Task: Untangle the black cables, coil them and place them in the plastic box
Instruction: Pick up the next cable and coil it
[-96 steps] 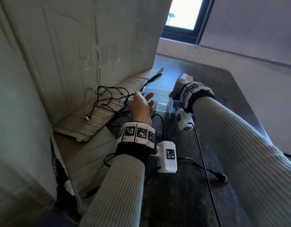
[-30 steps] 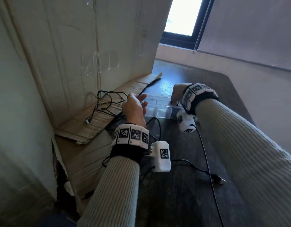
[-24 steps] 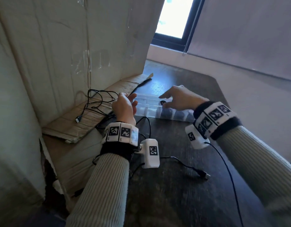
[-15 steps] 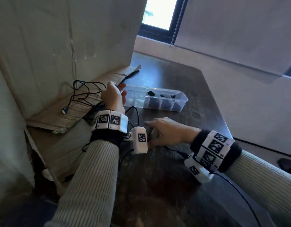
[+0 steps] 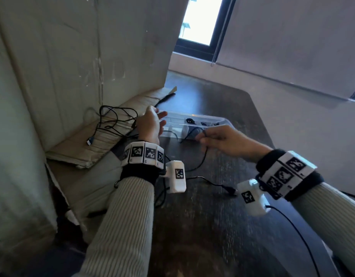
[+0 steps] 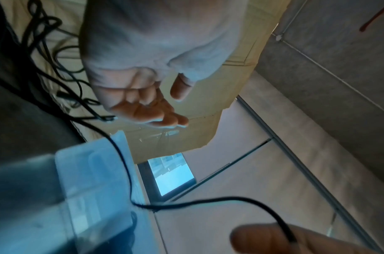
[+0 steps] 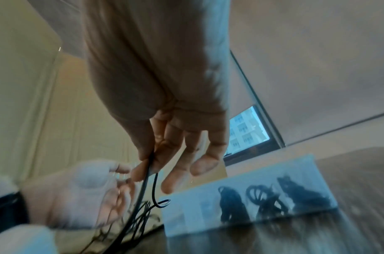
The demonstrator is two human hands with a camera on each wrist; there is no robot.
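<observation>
Cable (image 5: 200,162), pinched by right hand (image 5: 222,139) near box (image 5: 222,119), trailing left to tangle (image 5: 112,121) on cardboard (image 5: 104,142); left hand (image 5: 150,124) spread, empty; advised: draw slowly, feeding loops free before coiling.

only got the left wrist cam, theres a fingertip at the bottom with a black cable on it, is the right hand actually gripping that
Observer: Yes. On the right wrist view the right hand pinches the black cable between thumb and forefinger.
Operator: anything in the plastic box yet
Observer: Yes. Through the wall of the plastic box three dark cable bundles show side by side.
Operator: where does the cable end
Observer: On the head view it seems to drop from the hand to the dark table and end in a plug lying there.
</observation>
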